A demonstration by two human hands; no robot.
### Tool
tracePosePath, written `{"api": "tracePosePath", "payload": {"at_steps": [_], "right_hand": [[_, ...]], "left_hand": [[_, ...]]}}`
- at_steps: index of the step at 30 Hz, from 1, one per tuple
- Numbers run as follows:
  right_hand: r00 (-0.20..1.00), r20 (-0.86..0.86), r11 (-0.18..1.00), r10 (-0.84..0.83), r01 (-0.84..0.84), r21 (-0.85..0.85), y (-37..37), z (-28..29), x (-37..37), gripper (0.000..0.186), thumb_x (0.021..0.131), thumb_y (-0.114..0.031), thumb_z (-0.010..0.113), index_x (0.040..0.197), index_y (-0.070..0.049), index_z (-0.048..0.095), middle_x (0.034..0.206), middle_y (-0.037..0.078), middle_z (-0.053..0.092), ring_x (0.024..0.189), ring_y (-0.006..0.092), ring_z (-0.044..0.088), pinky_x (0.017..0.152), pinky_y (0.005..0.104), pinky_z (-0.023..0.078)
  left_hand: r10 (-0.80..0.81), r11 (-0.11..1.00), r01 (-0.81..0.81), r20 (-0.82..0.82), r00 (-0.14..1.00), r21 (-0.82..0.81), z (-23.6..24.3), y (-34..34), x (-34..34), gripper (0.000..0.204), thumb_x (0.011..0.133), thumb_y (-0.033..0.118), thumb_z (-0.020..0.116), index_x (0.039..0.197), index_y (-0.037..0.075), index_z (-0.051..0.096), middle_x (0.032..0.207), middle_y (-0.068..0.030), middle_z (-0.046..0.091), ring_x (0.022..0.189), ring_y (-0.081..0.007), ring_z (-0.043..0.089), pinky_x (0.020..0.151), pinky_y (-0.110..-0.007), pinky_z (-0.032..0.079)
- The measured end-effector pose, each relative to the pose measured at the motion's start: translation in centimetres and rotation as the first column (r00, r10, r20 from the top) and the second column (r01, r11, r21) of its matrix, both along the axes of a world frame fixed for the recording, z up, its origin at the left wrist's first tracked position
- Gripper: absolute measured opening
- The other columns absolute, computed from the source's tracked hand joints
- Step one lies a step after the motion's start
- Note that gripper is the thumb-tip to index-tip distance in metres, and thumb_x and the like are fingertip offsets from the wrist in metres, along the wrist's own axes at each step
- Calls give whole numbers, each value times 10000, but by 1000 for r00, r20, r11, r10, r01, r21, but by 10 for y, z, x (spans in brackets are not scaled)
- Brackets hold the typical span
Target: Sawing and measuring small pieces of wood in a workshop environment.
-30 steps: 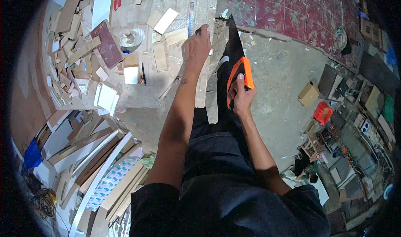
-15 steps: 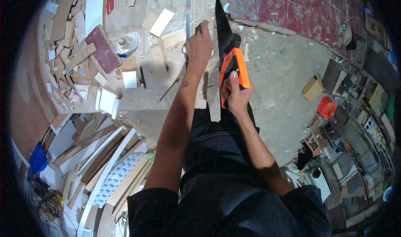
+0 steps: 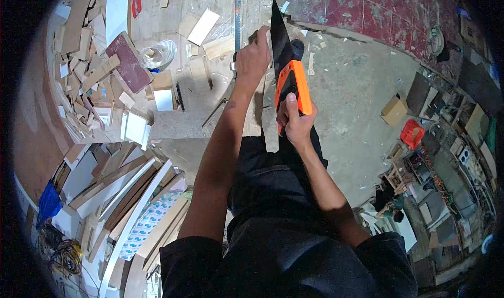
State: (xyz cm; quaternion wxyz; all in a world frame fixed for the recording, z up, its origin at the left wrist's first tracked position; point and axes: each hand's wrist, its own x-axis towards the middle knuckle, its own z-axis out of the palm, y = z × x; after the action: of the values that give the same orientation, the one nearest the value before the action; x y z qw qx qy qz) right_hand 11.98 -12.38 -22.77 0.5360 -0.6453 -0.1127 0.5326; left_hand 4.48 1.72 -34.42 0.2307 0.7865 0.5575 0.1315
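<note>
At the right edge of the wooden work surface, the left hand bears down with its fingers bent together; from where I stand I can't tell whether they pinch anything. Just beside it, along that same edge, is the handsaw, its dark blade pointing toward the surface's far side. The right hand is wrapped round the orange and black handle, thumb lying along its side. Whether the teeth touch wood, I can't make out.

Near the left hand, a slim bluish strip lies roughly parallel to the right edge, with a white block to its left. Closer to the near edge, a black pen rests next to a white square piece. Further left come a clear roll, a dark red panel and, by the left edge, heaped wood scraps. Over on the floor, a cardboard box sits near a red crate.
</note>
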Motion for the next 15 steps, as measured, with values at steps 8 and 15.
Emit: {"api": "tracePosePath", "payload": {"at_steps": [8,15], "right_hand": [[997,72,1000,25,-26,16,3,6,-6,343,1002,-251,552,732,-58,463,553,1,437,411,92,425,388,262,364],[997,47,998,66,-67,11,1,6,-4,240,983,-198,593,821,-37,519,599,-8,509,453,63,465,414,240,384]], "left_hand": [[31,999,-34,-55,998,-39,5,2,1,380,927,132,546,1299,137,467,632,-167,652,557,-368,656,498,-467,525],[66,993,-68,-21,998,-94,1,2,2,309,1015,265,443,1312,182,428,630,-191,654,581,-404,655,528,-528,509]]}}
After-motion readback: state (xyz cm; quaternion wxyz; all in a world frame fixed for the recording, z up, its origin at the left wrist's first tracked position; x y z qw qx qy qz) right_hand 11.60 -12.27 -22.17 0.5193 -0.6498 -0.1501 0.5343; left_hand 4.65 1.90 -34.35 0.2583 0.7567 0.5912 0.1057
